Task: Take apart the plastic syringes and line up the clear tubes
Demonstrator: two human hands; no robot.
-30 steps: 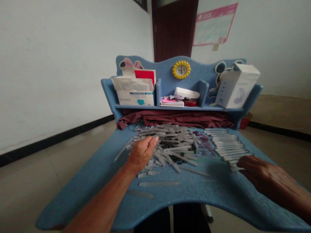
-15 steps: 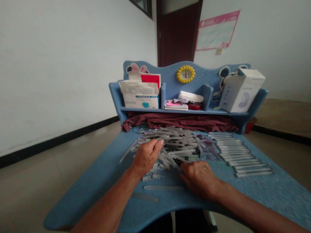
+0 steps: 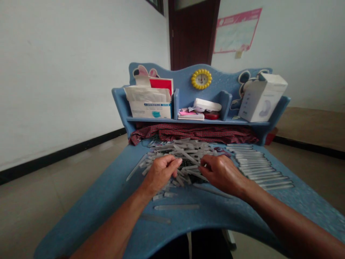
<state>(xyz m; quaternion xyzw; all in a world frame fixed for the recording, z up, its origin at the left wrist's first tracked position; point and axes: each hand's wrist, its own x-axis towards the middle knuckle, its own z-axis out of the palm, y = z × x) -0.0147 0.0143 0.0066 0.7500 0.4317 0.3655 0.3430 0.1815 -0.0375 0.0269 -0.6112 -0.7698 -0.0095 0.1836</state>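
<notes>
My right hand (image 3: 219, 171) pinches one end of a translucent pen barrel (image 3: 185, 154), which slants up and left over the pile. To its left, my left hand (image 3: 163, 171) is closed, thumb against fingers; whatever it may hold is hidden. Both hands are at the near side of a heap of translucent pen parts (image 3: 175, 146), with dark pieces among them. Small clear caps (image 3: 170, 194) lie just below my left hand. A single barrel (image 3: 176, 207) rests flat nearer to me, and another (image 3: 212, 190) lies below my right hand.
On the right, several assembled-looking clear pens (image 3: 258, 169) lie in a row on the blue desk (image 3: 107, 201). Behind the heap is a red checked cloth (image 3: 199, 133). The shelf above carries a mask box (image 3: 149, 109), papers (image 3: 191, 116) and a white box (image 3: 262, 99).
My right hand has risen from the desk's near part to the heap and now has a pen barrel in its fingers. A barrel now lies below it. My left hand stays closed.
</notes>
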